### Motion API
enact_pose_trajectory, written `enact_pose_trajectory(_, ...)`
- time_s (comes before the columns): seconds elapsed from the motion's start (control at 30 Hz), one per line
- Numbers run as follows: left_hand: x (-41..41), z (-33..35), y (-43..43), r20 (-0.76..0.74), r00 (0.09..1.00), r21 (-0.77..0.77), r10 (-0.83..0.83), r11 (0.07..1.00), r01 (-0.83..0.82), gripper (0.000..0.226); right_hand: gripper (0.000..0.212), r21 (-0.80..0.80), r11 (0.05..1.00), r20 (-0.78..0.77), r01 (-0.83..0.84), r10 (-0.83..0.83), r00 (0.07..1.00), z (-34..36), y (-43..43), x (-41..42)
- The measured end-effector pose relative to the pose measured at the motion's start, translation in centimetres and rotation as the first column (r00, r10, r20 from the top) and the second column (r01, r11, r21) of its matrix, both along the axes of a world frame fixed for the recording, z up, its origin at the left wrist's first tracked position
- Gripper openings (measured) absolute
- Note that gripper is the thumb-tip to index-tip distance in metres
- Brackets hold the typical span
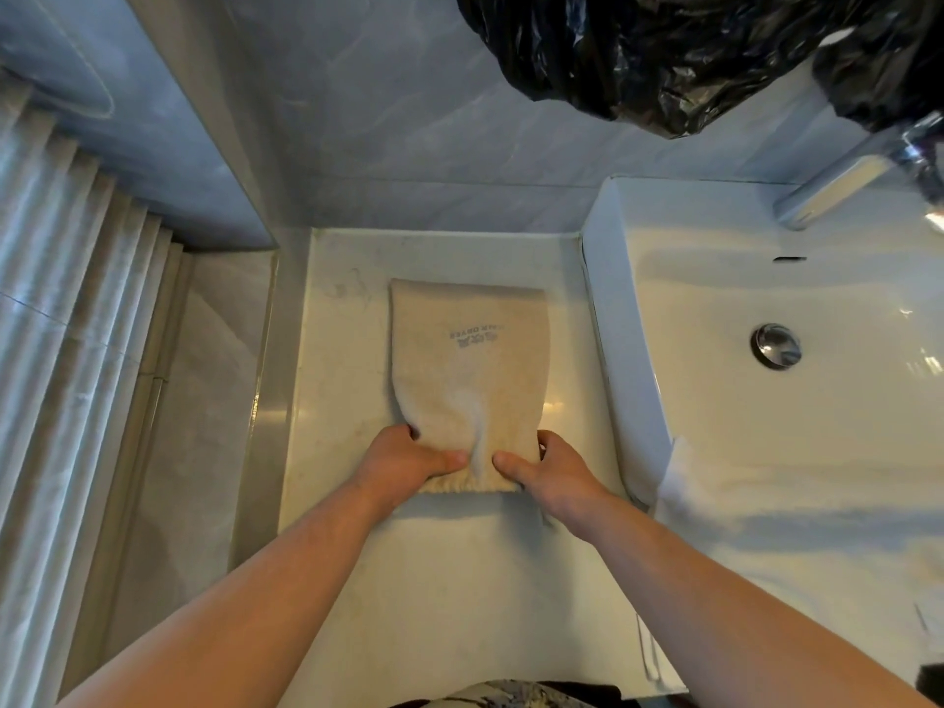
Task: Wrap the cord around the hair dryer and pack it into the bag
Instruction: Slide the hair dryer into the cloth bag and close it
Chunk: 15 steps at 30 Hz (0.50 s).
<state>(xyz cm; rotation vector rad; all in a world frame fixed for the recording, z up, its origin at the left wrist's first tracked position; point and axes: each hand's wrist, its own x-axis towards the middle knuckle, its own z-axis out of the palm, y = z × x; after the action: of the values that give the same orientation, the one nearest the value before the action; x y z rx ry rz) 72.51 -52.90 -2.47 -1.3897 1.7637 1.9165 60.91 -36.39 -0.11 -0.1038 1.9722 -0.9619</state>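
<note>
A: Where's the bag?

B: Flat on the white counter, about the middle of it, just left of the sink. It's a beige cloth pouch with its long side running near to far. The gathered drawstring mouth is at the near end, and the closed end points to the far wall. There's grey print on the far half, upside down from here; part of it reads "DRYER".

A: And the hands?

B: Both are on the near end of the bag. The left hand is clamped on the near-left corner: thumb lying across the top of the cloth, pointing right, fingers curled round the left edge. The right hand mirrors it on the near-right corner, thumb on top pointing left, fingers wrapped over the right edge. The two thumb tips are close but apart, with a raised fold of cloth between them.

A: Can you see the dryer or its cord?

B: Neither shows. Whether they are inside the bag, I cannot tell; the cloth is creased near the hands and smoother at the far end.

A: What else is around?

B: The sink has a metal drain, and a chrome tap at its far right. A black plastic bag hangs over the far right. A pleated curtain runs down the left.
</note>
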Motion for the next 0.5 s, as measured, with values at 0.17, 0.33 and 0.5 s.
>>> enact_pose_trajectory(0.17, 0.5, -0.9, 0.5, 0.065, 0.980, -0.009, 0.188, 0.982, -0.188, 0.028, 0.031, 0.025, 0.998, -0.031, 0.049, -0.049, 0.998, -1.6, 0.1, -0.1)
enact_pose_trajectory(0.33, 0.4, -0.8, -1.0, 0.071, 0.991, 0.072, 0.113, 0.990, -0.118, 0.027, 0.033, 0.015, 0.996, 0.053, 0.083, -0.083, 0.995, -1.5, -0.3, -0.9)
enact_pose_trajectory(0.5, -1.4, 0.3, -2.0, -0.018, 0.963, 0.140, 0.269, 0.954, -0.264, 0.034, 0.048, -0.026, 0.983, 0.119, 0.183, -0.179, 0.977, -0.9, -0.9, -2.2)
